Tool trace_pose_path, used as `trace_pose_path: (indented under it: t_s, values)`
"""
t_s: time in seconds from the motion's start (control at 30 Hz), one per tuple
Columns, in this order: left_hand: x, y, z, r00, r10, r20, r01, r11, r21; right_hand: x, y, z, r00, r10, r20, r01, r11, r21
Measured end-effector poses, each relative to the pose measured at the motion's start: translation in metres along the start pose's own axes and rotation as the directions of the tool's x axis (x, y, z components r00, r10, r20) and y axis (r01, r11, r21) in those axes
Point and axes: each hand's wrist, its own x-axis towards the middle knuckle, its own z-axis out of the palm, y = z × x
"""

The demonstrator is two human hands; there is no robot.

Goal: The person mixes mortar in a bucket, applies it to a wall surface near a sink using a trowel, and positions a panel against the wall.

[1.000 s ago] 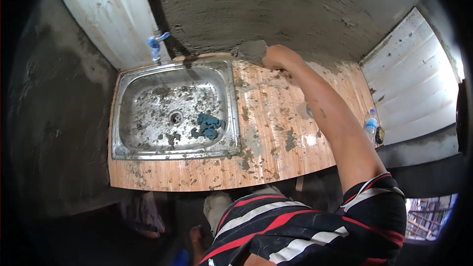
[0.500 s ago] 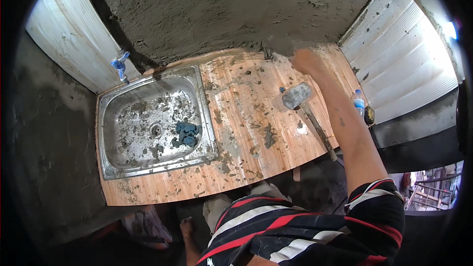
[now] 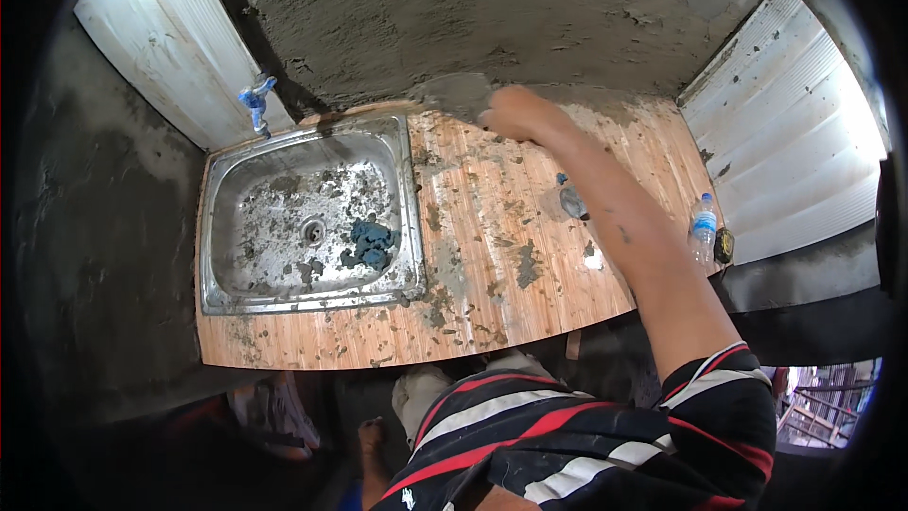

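My right hand [image 3: 518, 114] is closed at the back of the wood-patterned counter [image 3: 473, 303], low against the rough plastered wall [image 3: 454, 9]. A flat grey trowel blade [image 3: 452, 95] reaches left from my fist along the line where wall and counter meet; the handle is hidden in my grip. My left hand [image 3: 371, 432] hangs low, below the counter's front edge, in shadow, and its fingers cannot be made out. Under my right forearm lies a hammer [image 3: 572, 202], mostly covered by the arm.
A steel sink [image 3: 413, 255], spattered with mortar, is set in the counter's left part and holds a dark blue cloth [image 3: 369, 244]. A blue tap [image 3: 255, 104] juts above it. At the right end stand a plastic bottle [image 3: 703, 227] and a tape measure [image 3: 724, 245]. White ribbed panels flank both sides.
My right hand has moved left along the wall's foot, bringing the trowel nearer the sink. My forearm now covers most of the hammer. The view has shifted slightly.
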Motion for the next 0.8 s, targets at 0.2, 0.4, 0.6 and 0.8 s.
trace_pose_path:
  t_s: [0.2,0.4,0.6,0.8]
  values:
    - [0.007,0.03,0.014,0.931,0.342,0.129,-0.353,0.751,0.558,0.022,-0.047,0.005,0.996,0.085,0.041,-0.082,0.993,-0.082]
    - [-0.027,0.004,0.013,0.981,-0.193,0.0,0.191,0.974,-0.125,0.051,0.021,0.025,0.981,0.195,0.003,-0.195,0.981,0.015]
    - [-0.006,0.035,-0.013,0.927,-0.375,-0.004,0.372,0.92,-0.127,0.004,0.148,0.014,0.99,-0.125,0.062,0.139,0.859,-0.494]
    - [0.0,0.013,-0.018,0.991,-0.099,0.091,0.088,0.989,0.117,-0.043,0.188,0.016,0.984,0.179,0.011,-0.166,0.886,0.434]
